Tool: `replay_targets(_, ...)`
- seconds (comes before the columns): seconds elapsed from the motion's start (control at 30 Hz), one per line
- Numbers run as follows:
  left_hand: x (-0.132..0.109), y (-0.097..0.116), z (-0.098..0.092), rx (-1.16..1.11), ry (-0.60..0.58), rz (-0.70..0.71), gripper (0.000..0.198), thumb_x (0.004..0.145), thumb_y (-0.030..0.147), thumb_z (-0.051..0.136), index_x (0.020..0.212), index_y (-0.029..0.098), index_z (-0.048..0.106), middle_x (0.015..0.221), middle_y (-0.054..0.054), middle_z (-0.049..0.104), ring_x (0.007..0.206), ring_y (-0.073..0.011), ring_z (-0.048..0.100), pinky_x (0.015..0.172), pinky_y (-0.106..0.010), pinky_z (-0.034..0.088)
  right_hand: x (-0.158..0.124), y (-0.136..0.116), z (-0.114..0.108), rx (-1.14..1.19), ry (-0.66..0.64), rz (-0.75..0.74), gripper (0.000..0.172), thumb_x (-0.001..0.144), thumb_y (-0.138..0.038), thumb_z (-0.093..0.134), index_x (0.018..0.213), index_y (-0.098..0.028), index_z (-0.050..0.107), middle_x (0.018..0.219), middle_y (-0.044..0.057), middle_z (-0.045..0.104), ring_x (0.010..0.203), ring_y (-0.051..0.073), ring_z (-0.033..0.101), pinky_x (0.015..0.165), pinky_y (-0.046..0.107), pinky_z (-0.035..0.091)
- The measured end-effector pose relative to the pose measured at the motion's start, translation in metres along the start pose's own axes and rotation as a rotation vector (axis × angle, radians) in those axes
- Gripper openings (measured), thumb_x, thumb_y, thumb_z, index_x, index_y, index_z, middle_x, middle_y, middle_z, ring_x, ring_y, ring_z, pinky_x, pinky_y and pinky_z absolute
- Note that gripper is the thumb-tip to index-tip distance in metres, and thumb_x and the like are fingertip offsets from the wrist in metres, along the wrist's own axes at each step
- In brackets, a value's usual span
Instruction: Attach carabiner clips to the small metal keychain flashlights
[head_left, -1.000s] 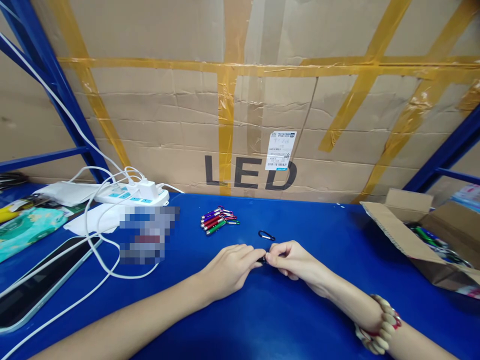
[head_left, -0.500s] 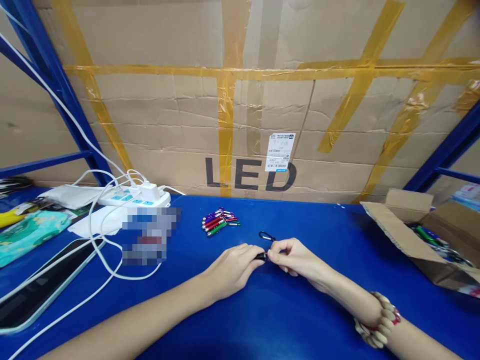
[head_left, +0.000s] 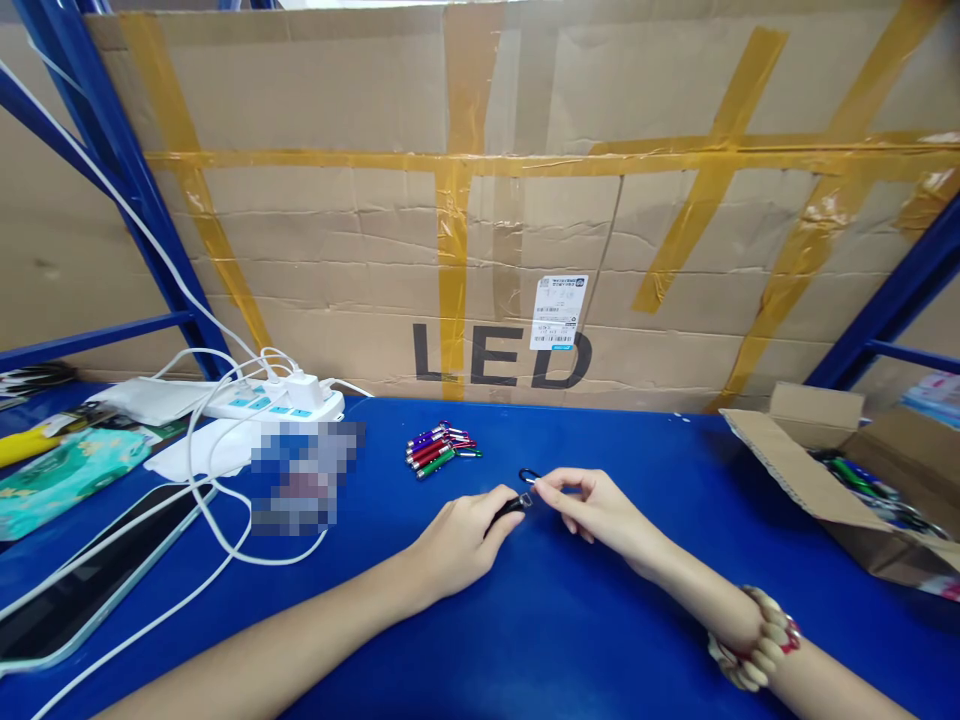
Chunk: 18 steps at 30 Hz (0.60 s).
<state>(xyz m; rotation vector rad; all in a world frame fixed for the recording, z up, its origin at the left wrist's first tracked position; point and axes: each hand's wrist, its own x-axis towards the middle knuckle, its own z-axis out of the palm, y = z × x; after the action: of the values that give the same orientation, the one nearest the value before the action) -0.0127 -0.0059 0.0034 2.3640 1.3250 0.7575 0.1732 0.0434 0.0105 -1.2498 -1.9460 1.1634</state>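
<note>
My left hand point(head_left: 461, 540) is wrapped round a small black penlight point(head_left: 508, 510), whose silvery end sticks out past the thumb and forefinger. Close by on the right, my right hand point(head_left: 589, 508) has its thumb and forefinger pinched at the lower end of a black carabiner clip point(head_left: 527, 474). Whether the clip is joined to the penlight is too small to tell. Beyond my hands lie several keychain penlights point(head_left: 435, 452) side by side, purple, red and green, each with a coloured clip.
An open cardboard box point(head_left: 795, 480) with more penlights stands on the right of the blue table point(head_left: 585, 640). On the left are a phone point(head_left: 82, 575), a power strip point(head_left: 322, 405), loose white cables and a teal packet point(head_left: 82, 470). A large taped carton point(head_left: 360, 260) forms the back.
My right fingertips have moved off the penlight's end up to the carabiner clip. More of the penlight's silvery end now shows from my left hand. The view has tilted slightly.
</note>
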Motion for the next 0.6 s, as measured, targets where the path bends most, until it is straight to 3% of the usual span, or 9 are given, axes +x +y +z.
replay_targets(0.1,0.001,0.000,-0.001,0.001,0.017,-0.081,0.018,0.091,0.029,0.032,0.090,0.021,0.048,0.071,0.002,0.061,0.062,-0.0137,0.059,0.056,-0.021,0.039,0.003,0.007,-0.004,-0.339,0.181,-0.208,0.031,0.076,-0.046,0.055,0.091,-0.021,0.066,0.082,0.003,0.061,0.047,0.008,0.048,0.047,0.022,0.038)
replay_targets(0.23,0.002,0.000,-0.001,-0.065,0.015,-0.200,0.020,0.091,0.033,0.028,0.083,0.022,0.043,0.057,0.005,0.054,0.053,-0.0128,0.055,0.053,-0.021,0.036,0.005,0.013,-0.007,-0.596,0.172,-0.257,0.023,0.080,-0.037,0.051,0.094,-0.028,0.066,0.096,0.002,0.060,0.051,0.008,0.053,0.047,0.022,0.037)
replay_targets(0.4,0.004,-0.003,0.000,-0.206,0.021,-0.261,0.024,0.092,0.036,0.023,0.078,0.023,0.037,0.053,0.008,0.051,0.051,-0.0113,0.052,0.058,-0.022,0.035,0.004,0.009,-0.005,-0.677,0.146,-0.252,0.018,0.080,-0.033,0.051,0.074,-0.025,0.067,0.092,0.000,0.061,0.052,0.009,0.054,0.046,0.021,0.037)
replay_targets(0.6,0.006,-0.009,0.003,-0.355,0.069,-0.264,0.020,0.089,0.038,0.031,0.077,0.022,0.035,0.053,0.008,0.048,0.054,-0.0115,0.049,0.060,-0.023,0.035,-0.003,0.002,0.006,-0.594,0.061,-0.435,0.017,0.083,-0.031,0.050,0.079,-0.023,0.064,0.103,0.002,0.061,0.054,0.007,0.056,0.053,0.021,0.045)
